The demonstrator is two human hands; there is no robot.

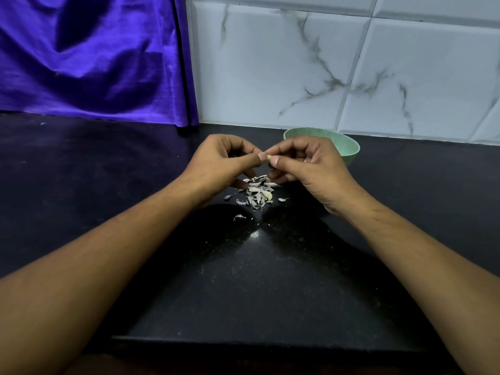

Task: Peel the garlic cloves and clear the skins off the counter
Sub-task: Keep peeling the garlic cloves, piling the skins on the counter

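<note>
White marble-veined wall tiles point(297, 63) rise behind a black speckled bench point(270, 280), and a purple cloth point(89, 58) hangs down to the bench well to the left of the left grip point(221, 161). Both grips are raised a little above the bench and meet fingertip to fingertip. Between them sits a small garlic clove point(269, 157). The left grip pinches it with thumb and forefinger from one side, and the right grip point(311, 163) pinches it with thumb and forefinger from the other. The remaining fingers of both curl loosely underneath. Only a pale tip of the clove shows between the nails, so whether skin covers it cannot be told. Directly below the two grips, on the bench, lies a loose heap of garlic skins point(257, 192), with a few stray flakes scattered nearer the person. A pale green bowl point(349, 147) stands just behind the right grip, partly hidden by it; its contents cannot be seen.
</note>
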